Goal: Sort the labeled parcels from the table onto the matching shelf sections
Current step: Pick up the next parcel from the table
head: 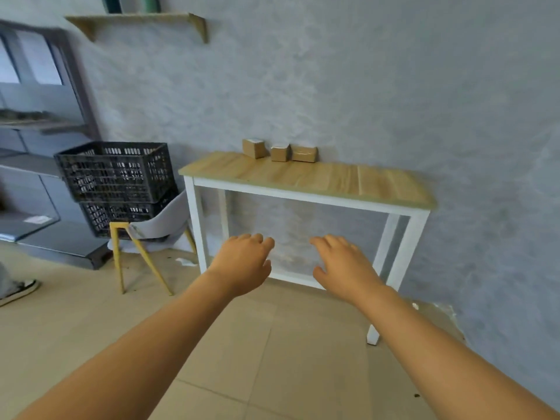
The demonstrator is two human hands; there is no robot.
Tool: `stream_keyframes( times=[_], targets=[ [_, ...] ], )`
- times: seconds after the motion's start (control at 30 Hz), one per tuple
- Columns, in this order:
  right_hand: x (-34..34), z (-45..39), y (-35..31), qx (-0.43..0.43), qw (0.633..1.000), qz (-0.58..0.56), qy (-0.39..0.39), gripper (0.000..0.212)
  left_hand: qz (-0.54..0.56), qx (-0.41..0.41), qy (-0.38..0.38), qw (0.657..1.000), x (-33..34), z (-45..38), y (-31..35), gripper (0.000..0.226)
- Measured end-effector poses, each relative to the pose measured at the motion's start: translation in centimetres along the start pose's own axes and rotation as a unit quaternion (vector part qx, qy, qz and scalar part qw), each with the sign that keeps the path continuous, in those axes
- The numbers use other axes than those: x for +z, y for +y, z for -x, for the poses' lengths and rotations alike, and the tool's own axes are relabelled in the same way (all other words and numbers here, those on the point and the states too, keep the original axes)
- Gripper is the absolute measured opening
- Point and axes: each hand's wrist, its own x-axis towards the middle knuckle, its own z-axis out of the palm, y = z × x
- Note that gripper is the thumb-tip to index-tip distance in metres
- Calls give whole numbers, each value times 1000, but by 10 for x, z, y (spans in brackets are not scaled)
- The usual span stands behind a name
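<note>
— Looking down through the head camera, I see both arms stretched forward over the tiled floor. What do you need?

— The hands first.

— My left hand hangs palm down with the fingers loosely curved and holds nothing. My right hand is the same, fingers relaxed and slightly spread, also carrying nothing. The two are near each other but apart, and neither touches anything. In the frame they sit in front of the table's open white frame, below its top.

— And the parcels?

— Three small cardboard parcels on the wooden top of the white-legged table, in a row along its back edge against the grey wall. The left parcel is turned at an angle and stands a little apart from the others; the middle parcel and the right parcel sit just beside each other. The left and middle ones have something pale on top, but I cannot read any labels; the picture is too blurred.

— Shelving?

— A small wooden wall shelf is mounted high on the left, and a grey shelving unit stands at the far left edge. I cannot make out section markings on either.

— Anything else?

— Two stacked black plastic crates rest on a grey chair with yellow legs, just left of the table. A sneaker shows at the left edge
</note>
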Motion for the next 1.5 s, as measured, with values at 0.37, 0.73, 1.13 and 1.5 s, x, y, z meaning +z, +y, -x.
stream_keyframes(
  times=[0.37,0.73,1.13,1.5],
  targets=[
    [49,-264,21,1,999,-29,13,54,-1,-9,1,1000,73,-199,-169,34],
    [104,-473,107,50,996,-77,6,53,25,21,7,999,156,-403,-242,37],
    [160,-701,173,68,991,-107,-39,55,33,-13,-47,998,239,-581,-356,41],
    [197,-842,200,195,960,-199,-7,51,78,15,-63,995,302,-712,-441,37]
  ],
)
